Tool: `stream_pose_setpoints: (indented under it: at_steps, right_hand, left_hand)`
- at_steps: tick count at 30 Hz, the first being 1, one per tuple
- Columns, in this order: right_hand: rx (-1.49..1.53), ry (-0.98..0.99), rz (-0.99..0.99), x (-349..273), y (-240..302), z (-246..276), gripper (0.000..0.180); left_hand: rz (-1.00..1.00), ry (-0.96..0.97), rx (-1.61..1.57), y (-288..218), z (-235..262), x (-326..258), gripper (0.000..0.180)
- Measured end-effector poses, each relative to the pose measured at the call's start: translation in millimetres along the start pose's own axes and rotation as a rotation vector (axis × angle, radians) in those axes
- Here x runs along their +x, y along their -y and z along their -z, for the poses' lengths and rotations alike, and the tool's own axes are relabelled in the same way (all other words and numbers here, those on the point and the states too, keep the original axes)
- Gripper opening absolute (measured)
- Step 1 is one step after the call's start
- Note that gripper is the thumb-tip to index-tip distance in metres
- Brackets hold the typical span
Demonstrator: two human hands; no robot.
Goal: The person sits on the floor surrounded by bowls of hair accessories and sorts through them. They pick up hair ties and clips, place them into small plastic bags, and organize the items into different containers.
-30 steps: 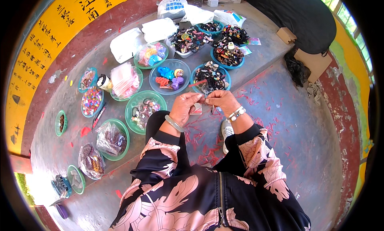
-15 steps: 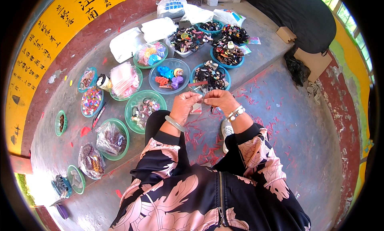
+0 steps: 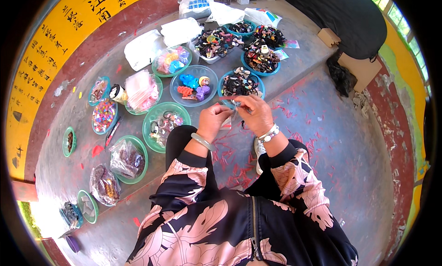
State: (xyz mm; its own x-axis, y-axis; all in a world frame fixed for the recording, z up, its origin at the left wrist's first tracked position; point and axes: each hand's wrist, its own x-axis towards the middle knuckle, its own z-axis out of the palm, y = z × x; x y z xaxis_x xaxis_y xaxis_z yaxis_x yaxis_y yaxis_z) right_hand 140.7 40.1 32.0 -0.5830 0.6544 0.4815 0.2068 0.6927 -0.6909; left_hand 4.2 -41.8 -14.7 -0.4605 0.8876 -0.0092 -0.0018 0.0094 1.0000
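Above my knees, my left hand [image 3: 213, 122] and my right hand [image 3: 256, 114] come together at the fingertips. Both are closed in a pinch. A small, pale, thin thing shows between them, too small to make out. A jade-like bangle circles my left wrist; a watch or bracelet and a white bangle are on the right. Just beyond my fingers stands a blue bowl [image 3: 262, 87] of dark hair ties with small ornaments. Left of it, a clear bowl [image 3: 176, 97] holds blue, orange and purple pieces. A green bowl [image 3: 146, 138] with hair ties lies beside my left knee.
Further bowls line the raised ledge: one with pink plastic sleeves [image 3: 140, 92], one with colourful small pieces [image 3: 105, 115], one with a bagged brown bundle [image 3: 129, 161]. White bags [image 3: 145, 49] lie behind. Red scraps [image 3: 294, 141] litter the floor; a black bag [image 3: 341, 75] sits at right.
My right hand has risen and turned, its fingers lifting a little above the left ones. My left hand stays nearly in place. The bowls look the same.
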Motion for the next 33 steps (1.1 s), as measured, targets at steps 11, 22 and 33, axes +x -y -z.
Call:
stream_pose_setpoints:
  at_steps: [11, 22, 33]
  right_hand:
    - [-0.106, 0.142, -0.138, -7.0, 2.3, -3.6, 0.011]
    - [-0.261, 0.031, 0.127, -6.5, -4.1, -3.0, 0.004]
    - [0.193, 0.015, -0.453, -1.7, -27.4, 2.6, 0.014]
  left_hand:
    - [-0.046, 0.014, 0.124, -10.3, -3.7, -5.5, 0.012]
    - [-0.158, 0.043, 0.444, -8.6, -8.0, -7.9, 0.015]
    - [0.186, 0.147, -0.161, 2.4, 1.9, -0.3, 0.015]
